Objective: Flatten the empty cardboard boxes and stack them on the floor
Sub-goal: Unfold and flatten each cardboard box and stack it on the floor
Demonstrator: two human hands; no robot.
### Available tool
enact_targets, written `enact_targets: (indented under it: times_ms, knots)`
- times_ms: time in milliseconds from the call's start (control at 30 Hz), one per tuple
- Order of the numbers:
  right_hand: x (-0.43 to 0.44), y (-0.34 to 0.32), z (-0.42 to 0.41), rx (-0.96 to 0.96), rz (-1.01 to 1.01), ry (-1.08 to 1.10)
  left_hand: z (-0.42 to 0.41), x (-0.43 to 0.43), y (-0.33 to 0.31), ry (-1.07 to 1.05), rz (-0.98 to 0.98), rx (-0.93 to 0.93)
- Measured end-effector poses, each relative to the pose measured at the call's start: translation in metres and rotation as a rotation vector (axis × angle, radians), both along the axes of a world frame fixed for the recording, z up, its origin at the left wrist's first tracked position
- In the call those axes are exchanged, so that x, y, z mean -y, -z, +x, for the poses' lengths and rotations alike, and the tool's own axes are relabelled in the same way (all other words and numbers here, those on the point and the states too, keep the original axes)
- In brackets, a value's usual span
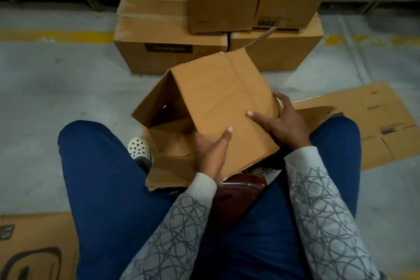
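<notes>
Brown corrugated box [216, 98], half-collapsed into a tent shape with its left end gaping, held between the knees over a flat cardboard sheet [168, 166] on the grey concrete floor [68, 88]; left hand [212, 152] grips its near edge, thumb on top, and right hand [285, 123] has fingers [281, 98] curled round its right edge.

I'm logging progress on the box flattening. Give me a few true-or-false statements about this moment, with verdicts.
1. The left hand and right hand both hold the half-collapsed box. True.
2. That box is pressed flat. False: it stands tent-like, open at its left end.
3. A flattened sheet lies on the floor at the person's right. True.
4. Every box behind is flattened. False: upright boxes stand stacked there.
</notes>
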State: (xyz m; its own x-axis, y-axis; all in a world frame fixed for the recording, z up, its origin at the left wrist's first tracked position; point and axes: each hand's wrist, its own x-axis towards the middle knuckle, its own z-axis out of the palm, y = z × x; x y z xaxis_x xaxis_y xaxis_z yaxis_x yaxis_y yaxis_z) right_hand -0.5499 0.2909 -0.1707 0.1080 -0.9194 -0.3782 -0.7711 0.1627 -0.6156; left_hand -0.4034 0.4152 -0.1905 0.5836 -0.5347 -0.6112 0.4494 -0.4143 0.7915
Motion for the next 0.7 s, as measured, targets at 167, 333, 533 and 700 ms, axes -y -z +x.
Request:
enact_targets:
  times_ms: [167,333,533,700]
  knots:
    - [-0.004,-0.005,-0.011,0.069,0.177,0.045,0.007,-0.013,-0.002,0.138,0.073,0.017]
    - [0.004,-0.016,-0.013,0.019,0.269,-0.022,-0.002,-0.015,-0.006,0.245,0.132,0.141]
    - [0.013,-0.037,-0.021,-0.079,0.351,-0.098,-0.013,-0.014,-0.023,0.236,0.116,0.081]
    - [0.003,-0.050,-0.048,-0.134,0.429,-0.092,-0.039,-0.032,-0.033,0.239,0.102,-0.122]
